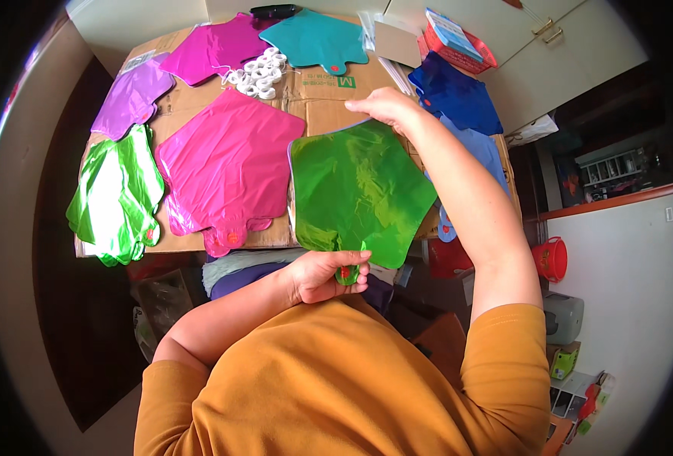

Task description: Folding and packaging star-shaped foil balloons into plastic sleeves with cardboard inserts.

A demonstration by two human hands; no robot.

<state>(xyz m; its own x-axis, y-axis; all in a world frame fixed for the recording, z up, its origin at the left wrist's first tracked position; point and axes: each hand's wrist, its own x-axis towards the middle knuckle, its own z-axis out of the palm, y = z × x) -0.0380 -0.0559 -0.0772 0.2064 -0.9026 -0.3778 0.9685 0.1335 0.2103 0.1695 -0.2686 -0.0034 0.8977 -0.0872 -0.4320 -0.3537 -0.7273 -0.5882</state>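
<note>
A flat, uninflated green foil balloon [363, 190] lies in front of me, partly over the table's near edge, with a thin pale violet rim along its left and far sides. My left hand [327, 277] is closed on its tail tab, which bears a red mark, at the near end. Across the far edge reaches my right hand [390, 109], fingers stretched leftward and apparently empty. Left of the green one lies a wrinkled pink foil balloon [230, 167]. Light blue foil [477, 152] shows partly behind my right forearm.
Cardboard [317, 95] covers the table. More foil lies around: shiny green [116, 194], violet [133, 95], magenta [219, 47], teal [314, 39], dark blue [458, 95]. White string bundles [257, 74] sit at the back. A red basket [473, 57] stands back right; a red bucket [551, 259] is farther right.
</note>
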